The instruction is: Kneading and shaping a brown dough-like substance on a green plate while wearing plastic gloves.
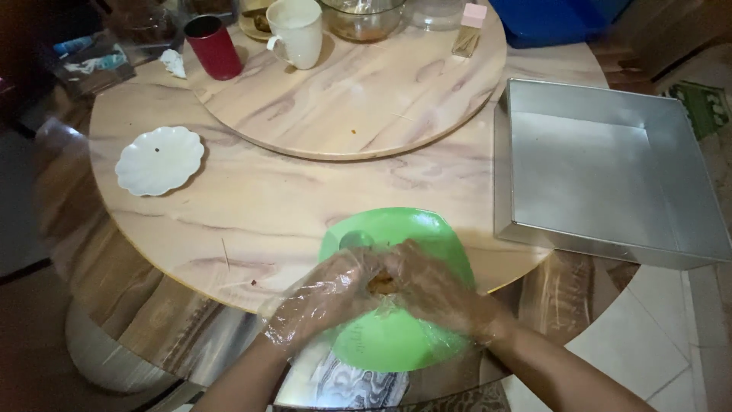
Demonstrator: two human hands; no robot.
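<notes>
Clear crinkled plastic gloves on hands (381,294)

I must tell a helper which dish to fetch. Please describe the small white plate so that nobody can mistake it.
On the round marble-patterned table, look to the left side, beside the raised turntable. The white plate lies there alone: small, empty, with a scalloped rim, unlike the smooth green plate.

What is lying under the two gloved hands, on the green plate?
The green plate sits under both hands. Between the left hand and right hand a small brownish lump shows. The hands cover most of it, so its shape and kind cannot be told.
</notes>
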